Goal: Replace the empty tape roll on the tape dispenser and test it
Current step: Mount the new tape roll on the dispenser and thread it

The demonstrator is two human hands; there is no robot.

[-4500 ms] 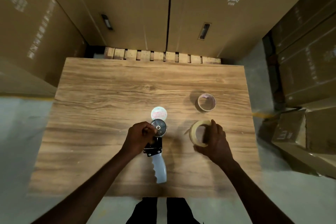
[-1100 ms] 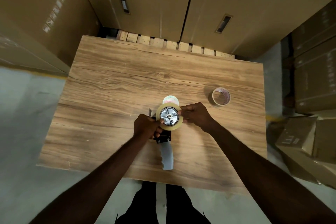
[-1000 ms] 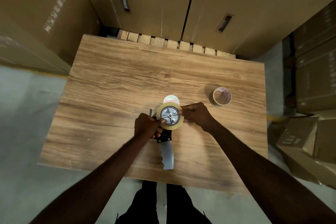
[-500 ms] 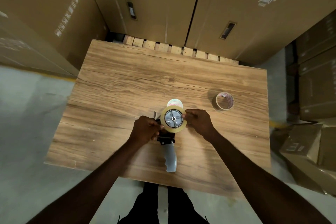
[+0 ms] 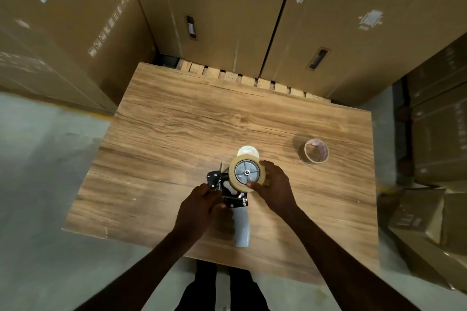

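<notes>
The tape dispenser (image 5: 231,192) lies on its side on the wooden surface (image 5: 177,134), so its hub faces up and the new tape roll (image 5: 247,173) sits flat on it. The right hand (image 5: 274,188) is clamped on the roll's rim — probably to turn it and find the loose end. The left hand (image 5: 199,206) is closed around the black frame near the grey handle (image 5: 241,227), pinning the tool. The empty core (image 5: 316,151) stands well apart to the right; whether tape is threaded yet, I cannot tell.
</notes>
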